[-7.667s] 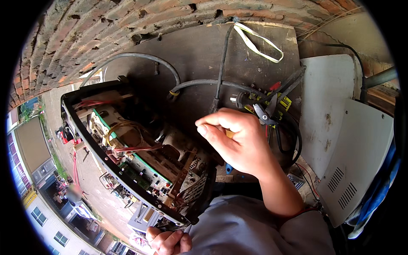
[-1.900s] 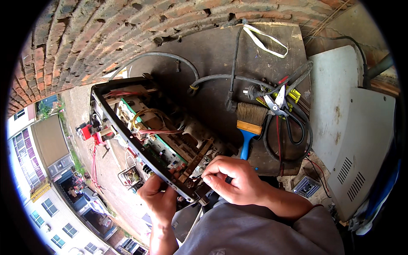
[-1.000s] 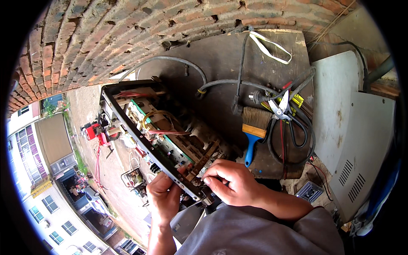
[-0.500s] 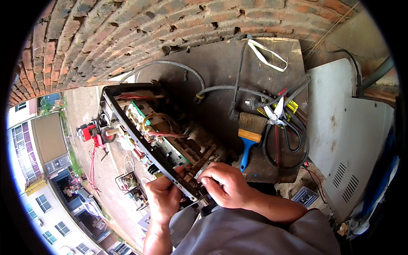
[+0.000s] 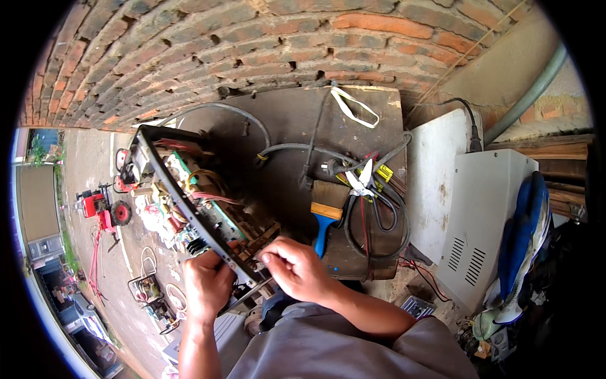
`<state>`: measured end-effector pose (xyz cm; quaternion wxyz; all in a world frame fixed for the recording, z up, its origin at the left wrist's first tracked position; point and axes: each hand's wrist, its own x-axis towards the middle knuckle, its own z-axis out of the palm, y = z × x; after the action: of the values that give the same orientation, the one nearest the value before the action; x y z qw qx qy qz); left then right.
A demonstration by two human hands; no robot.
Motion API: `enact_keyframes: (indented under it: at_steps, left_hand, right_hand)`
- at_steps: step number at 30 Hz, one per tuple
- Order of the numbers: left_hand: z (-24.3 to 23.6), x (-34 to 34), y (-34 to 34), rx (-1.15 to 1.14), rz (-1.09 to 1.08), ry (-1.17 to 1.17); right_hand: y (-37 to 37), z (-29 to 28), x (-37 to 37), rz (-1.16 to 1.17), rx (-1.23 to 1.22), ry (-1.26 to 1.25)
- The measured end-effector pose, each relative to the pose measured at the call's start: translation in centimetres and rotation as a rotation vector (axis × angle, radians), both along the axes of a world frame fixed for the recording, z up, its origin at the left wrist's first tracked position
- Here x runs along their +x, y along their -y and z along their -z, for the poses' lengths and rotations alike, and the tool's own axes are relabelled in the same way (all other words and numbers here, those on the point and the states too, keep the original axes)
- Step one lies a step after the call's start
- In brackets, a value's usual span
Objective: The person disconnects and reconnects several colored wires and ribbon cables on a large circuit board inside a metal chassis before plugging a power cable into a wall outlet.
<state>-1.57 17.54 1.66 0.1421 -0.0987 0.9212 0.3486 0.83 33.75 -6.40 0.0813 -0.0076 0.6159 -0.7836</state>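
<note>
An opened electrical device with a black metal frame (image 5: 178,191) leans at the left of a dark board, showing a green-edged circuit board (image 5: 222,218), red and yellow wires and grime inside. My left hand (image 5: 207,284) is wrapped round the frame's lower rail, fingertips partly hidden behind it. My right hand (image 5: 291,268) is pinched at the inner lower corner of the device; what its fingertips hold is too small to name. A blue-handled brush (image 5: 323,224) lies just beyond it, beside snips (image 5: 363,180) and yellow tools (image 5: 385,174) among looped cables.
A brick wall (image 5: 265,44) runs behind the board (image 5: 385,101). At right stand grey metal panels (image 5: 483,227), a blue cloth (image 5: 517,234), wood and a pipe (image 5: 524,101). Red machinery (image 5: 104,208) and a coiled-hose machine (image 5: 148,287) stand on the ground at left.
Since the earliest frame, my right hand has moved down to the device's lower corner, uncovering the brush, and my left hand has come up along the rail. Lately the view has shifted, showing more wall.
</note>
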Motion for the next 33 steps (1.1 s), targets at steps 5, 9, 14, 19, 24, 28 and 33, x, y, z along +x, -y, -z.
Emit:
enact_keyframes:
  at_steps: [5,9,14,19,24,28,33]
  left_hand:
    - [-2.5,1.2,0.5,-0.082,0.186,-0.328]
    - [-4.4,4.7,4.7,0.024,0.338,-0.452]
    - [-3.4,8.2,9.9,0.141,0.387,-0.418]
    - [-0.6,9.2,14.6,0.253,0.350,-0.326]
    - [1.4,8.2,17.7,0.393,0.481,-0.274]
    - [2.8,7.8,19.6,0.476,0.563,-0.262]
    - [3.8,7.5,21.5,0.488,0.675,-0.235]
  right_hand:
    - [0.1,0.3,0.7,0.032,-0.090,0.085]
    - [0.3,-0.6,0.7,0.205,0.035,-0.084]
    - [0.8,-2.2,1.6,0.418,0.144,0.037]
    - [4.0,-4.6,3.2,0.611,0.138,-0.123]
    - [7.5,-6.9,4.1,0.671,0.148,-0.332]
    - [10.2,-6.4,3.4,0.674,0.226,-0.314]
    - [11.9,-6.1,2.9,0.788,0.435,-0.271]
